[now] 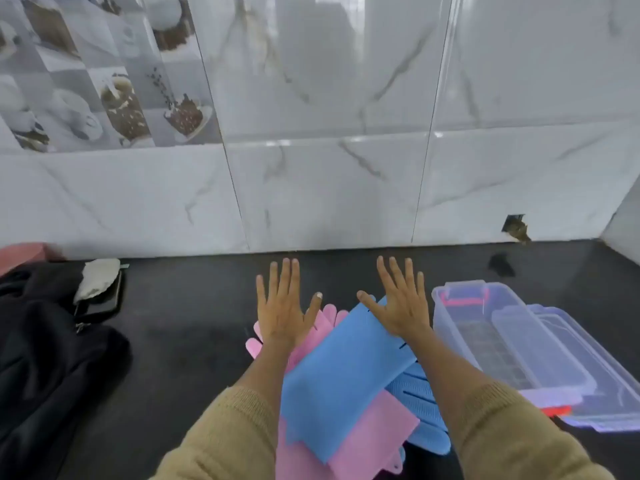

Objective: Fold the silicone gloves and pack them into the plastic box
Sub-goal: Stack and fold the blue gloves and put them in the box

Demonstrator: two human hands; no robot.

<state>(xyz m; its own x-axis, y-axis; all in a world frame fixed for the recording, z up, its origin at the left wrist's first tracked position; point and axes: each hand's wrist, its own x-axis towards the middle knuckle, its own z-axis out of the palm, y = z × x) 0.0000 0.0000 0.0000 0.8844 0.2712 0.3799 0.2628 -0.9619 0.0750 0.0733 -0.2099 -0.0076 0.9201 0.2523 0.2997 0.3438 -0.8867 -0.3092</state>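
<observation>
Hands spread flat above the glove pile — nothing folded or packed yet.

Left hand [282, 311] and right hand [398, 306] hover with straight, splayed fingers, holding nothing; blue silicone glove [346, 379] lies across pink silicone glove [363, 441] on the dark countertop [194, 323], just left of the clear plastic box [512, 344] (lid off). Likely floppy, grippy, springy — take at cuff, press fold flat.

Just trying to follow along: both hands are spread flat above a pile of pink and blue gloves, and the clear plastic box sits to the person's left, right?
Not quite. The clear plastic box sits to the person's right, not left, as the head view shows. The rest holds: the left hand and right hand are spread flat above the pile of pink gloves and blue gloves.
</observation>
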